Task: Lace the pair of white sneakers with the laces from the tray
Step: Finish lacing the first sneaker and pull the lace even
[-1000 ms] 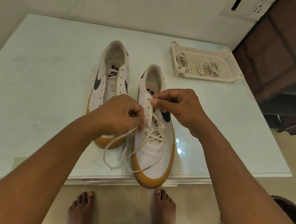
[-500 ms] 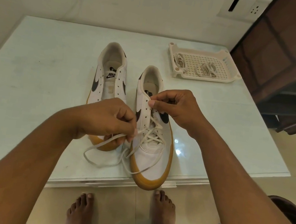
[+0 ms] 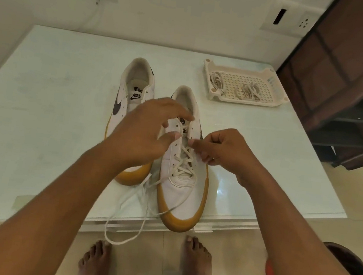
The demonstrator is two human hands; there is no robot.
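Working view, biggest first: pale table (image 3: 40, 118) carries everything. Near sneaker (image 3: 182, 195) sits toe-out at the front edge, laced through the lower eyelets only, upper ones bare. Far sneaker (image 3: 123, 106) is just beside it, back-left, no lace in it. Tray (image 3: 245, 101) sits far right on the table, well apart from both shoes, with spare laces (image 3: 249, 91) bundled inside. Left hand (image 3: 144, 132) hovers over the near sneaker's tongue, fingers loosely spread and mostly straight, gripping nothing I can see; the thumb is close to the left eyelet row (image 3: 176, 146), contact unclear through blur. Right hand (image 3: 227, 150) is at the right eyelet row, fingers curled, thumb and forefinger pinching the lace (image 3: 183, 165) just above the top crossing. Loose tail (image 3: 128, 202) runs off the shoe's left side and loops down past the table edge. My read: step in hand is feeding the pinched end into the next free eyelet; shoe one roughly half done, shoe two not started. To do it well: left hand pins the tongue and flap flat so the hole opens up. Pinch close to the tip so it doesn't buckle. Enter the eyelet the same way as the rows below so the pattern matches. Pull slack through in one smooth draw, then compare tail lengths before the next row. Watch the hanging tail; a snag there could drag the lower rows loose.
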